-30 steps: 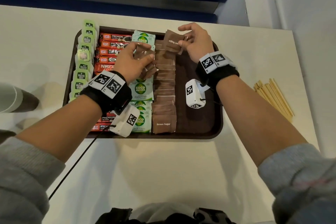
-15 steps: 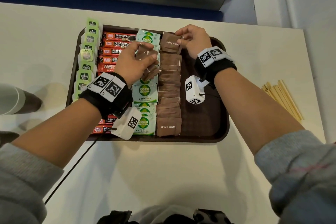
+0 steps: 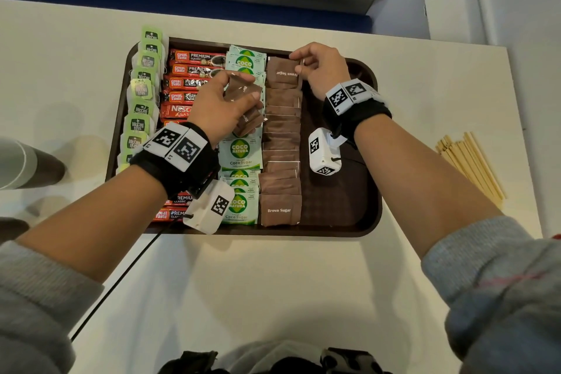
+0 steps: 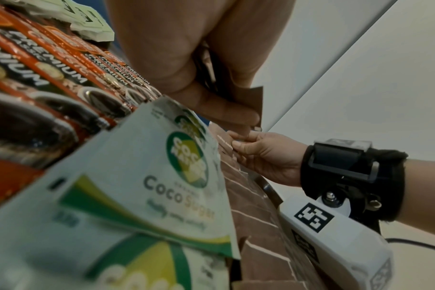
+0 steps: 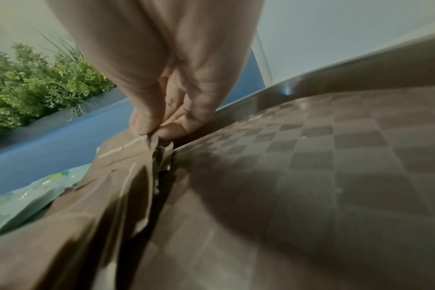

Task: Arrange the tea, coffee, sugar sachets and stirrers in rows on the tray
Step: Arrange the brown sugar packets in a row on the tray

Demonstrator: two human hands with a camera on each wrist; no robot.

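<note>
A dark brown tray point(image 3: 358, 222) holds rows of green tea bags point(image 3: 142, 100), red coffee sticks point(image 3: 194, 70), white-green Coco Sugar sachets point(image 3: 241, 152) and brown sugar sachets point(image 3: 280, 143). My left hand point(image 3: 230, 100) hovers over the sugar rows and grips a small stack of brown sugar sachets point(image 3: 244, 94), seen edge-on point(image 4: 253, 102) in the left wrist view. My right hand point(image 3: 306, 61) pinches the far right edge of the top brown sugar sachet point(image 3: 283, 73) lying at the far end of its row; the pinch point(image 5: 152, 133) shows in the right wrist view. Wooden stirrers point(image 3: 470, 164) lie off the tray.
The tray's right third point(image 3: 343, 197) is bare checkered floor. The stirrers lie on the white table point(image 3: 258, 282) near its right edge. A dark-and-white cup-like object point(image 3: 21, 164) sits at the far left. A black cable point(image 3: 121, 288) runs from my left wrist.
My right hand has lowered the brown sugar sachet from the air onto the far end of its row. My left hand stays in place with its stack.
</note>
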